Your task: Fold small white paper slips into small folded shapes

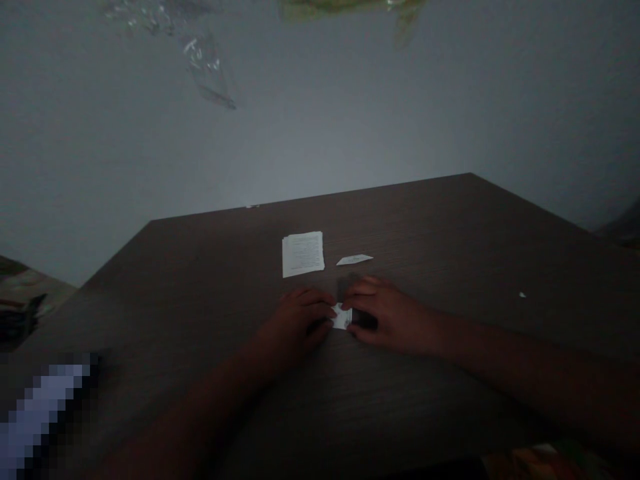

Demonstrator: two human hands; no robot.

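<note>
Left hand (295, 321) touches paper (341, 317); right hand (396, 316) too.

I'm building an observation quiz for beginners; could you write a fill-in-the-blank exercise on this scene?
1. The small paper piece lies ____ the left hand and the right hand.
2. In the picture, the stack of printed sheets lies to the ____ of the narrow paper strip.
3. Of the two hands, the tiny white scrap is nearer the ____ one.

Missing words: between; left; right.
</note>
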